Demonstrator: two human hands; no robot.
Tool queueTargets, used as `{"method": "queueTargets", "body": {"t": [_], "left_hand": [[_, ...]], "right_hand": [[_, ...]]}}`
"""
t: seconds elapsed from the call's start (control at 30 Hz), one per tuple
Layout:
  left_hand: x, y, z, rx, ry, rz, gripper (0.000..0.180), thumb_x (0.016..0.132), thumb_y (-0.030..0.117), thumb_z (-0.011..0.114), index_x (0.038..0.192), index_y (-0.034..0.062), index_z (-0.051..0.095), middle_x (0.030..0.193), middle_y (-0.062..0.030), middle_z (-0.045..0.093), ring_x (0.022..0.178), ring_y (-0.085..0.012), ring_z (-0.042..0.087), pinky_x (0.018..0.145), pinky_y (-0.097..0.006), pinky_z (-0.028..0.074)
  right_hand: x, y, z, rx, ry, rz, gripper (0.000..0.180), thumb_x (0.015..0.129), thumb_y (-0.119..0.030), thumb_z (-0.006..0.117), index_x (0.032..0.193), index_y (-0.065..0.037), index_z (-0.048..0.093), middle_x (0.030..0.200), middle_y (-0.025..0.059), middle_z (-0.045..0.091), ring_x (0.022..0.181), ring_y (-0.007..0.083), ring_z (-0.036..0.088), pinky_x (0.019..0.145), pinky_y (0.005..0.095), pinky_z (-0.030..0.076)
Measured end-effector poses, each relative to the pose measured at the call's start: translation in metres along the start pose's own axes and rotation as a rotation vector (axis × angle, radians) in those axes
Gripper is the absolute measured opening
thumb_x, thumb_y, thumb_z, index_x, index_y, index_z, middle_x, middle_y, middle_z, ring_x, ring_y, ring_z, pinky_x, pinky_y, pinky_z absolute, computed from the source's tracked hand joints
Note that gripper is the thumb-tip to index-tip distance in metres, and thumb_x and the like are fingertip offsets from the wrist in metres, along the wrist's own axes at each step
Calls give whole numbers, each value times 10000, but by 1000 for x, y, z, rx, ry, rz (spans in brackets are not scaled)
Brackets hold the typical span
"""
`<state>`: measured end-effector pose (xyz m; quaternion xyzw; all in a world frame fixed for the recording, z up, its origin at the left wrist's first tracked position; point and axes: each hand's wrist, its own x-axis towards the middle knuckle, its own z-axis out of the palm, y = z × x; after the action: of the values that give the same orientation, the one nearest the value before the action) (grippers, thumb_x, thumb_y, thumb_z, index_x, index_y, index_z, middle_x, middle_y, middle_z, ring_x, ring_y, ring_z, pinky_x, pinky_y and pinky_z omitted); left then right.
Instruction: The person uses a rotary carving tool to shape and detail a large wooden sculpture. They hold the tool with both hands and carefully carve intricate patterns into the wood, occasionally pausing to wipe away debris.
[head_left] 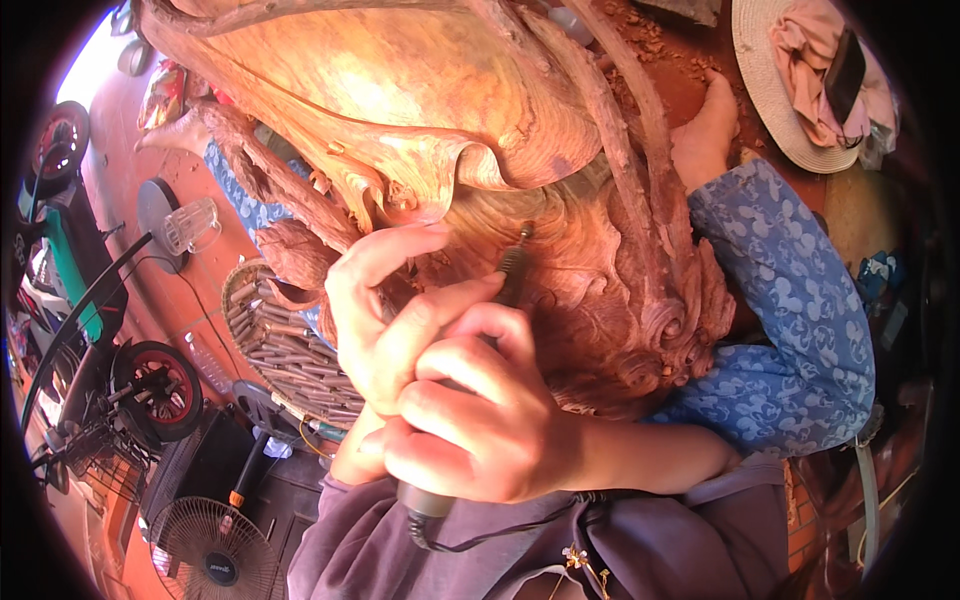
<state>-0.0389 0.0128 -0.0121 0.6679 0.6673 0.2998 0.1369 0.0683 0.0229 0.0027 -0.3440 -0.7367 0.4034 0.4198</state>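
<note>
A large reddish-brown wood carving [590,260] with wavy folds and root-like strands lies between my bent legs. My right hand [480,410] wraps round the body of a rotary carving tool [513,268], whose dark back end and cord come out below the fist. The slim front of the tool points away from me, its small burr over the carved ripples; whether it touches the wood I cannot tell. Crossed close against the right hand, my left hand [385,320] has bent fingers, one pressed to the tool's neck. The tool's middle is hidden by my fingers.
At left, a wicker basket [285,345] holds many thin cylindrical pieces. Nearby are a fan [220,555], a clear mug [192,225], a plastic bottle [207,362] and a wheeled vehicle [155,390]. A straw hat [752,60] with pink cloth lies at upper right.
</note>
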Motion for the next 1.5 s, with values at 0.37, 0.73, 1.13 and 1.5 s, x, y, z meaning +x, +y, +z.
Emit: {"method": "queueTargets", "body": {"t": [0.37, 0.73, 1.13, 1.5], "left_hand": [[1, 1, -9, 96, 18, -64, 301, 565, 144, 739, 859, 86, 765, 1042, -116, 622, 948, -238, 609, 770, -327, 493], [0, 5, 6, 69, -24, -21, 250, 601, 238, 727, 839, 172, 769, 1019, -45, 612, 1043, -298, 580, 906, -418, 456], [2, 12, -5, 90, -15, -107, 305, 572, 213, 721, 848, 90, 760, 1024, -112, 614, 998, -293, 593, 833, -394, 499], [0, 17, 14, 154, 29, -15, 240, 614, 287, 749, 821, 165, 759, 939, -11, 600, 1025, -259, 529, 920, -385, 398]], "right_hand": [[1, 3, 8, 164, 44, -51, 183, 580, -164, 718, 670, -139, 561, 758, -37, 537, 723, 156, 529, 697, 363, 408], [2, 3, -16, 20, -81, 23, 192, 568, -147, 709, 665, -152, 543, 750, -50, 529, 728, 143, 528, 700, 352, 384], [4, 0, -3, 133, -29, -25, 156, 621, -129, 648, 636, -88, 498, 781, 76, 544, 771, 219, 519, 677, 374, 403], [-6, 11, -31, 108, -104, -64, 155, 687, -162, 674, 692, -97, 533, 811, 42, 539, 795, 217, 537, 721, 397, 433]]}}
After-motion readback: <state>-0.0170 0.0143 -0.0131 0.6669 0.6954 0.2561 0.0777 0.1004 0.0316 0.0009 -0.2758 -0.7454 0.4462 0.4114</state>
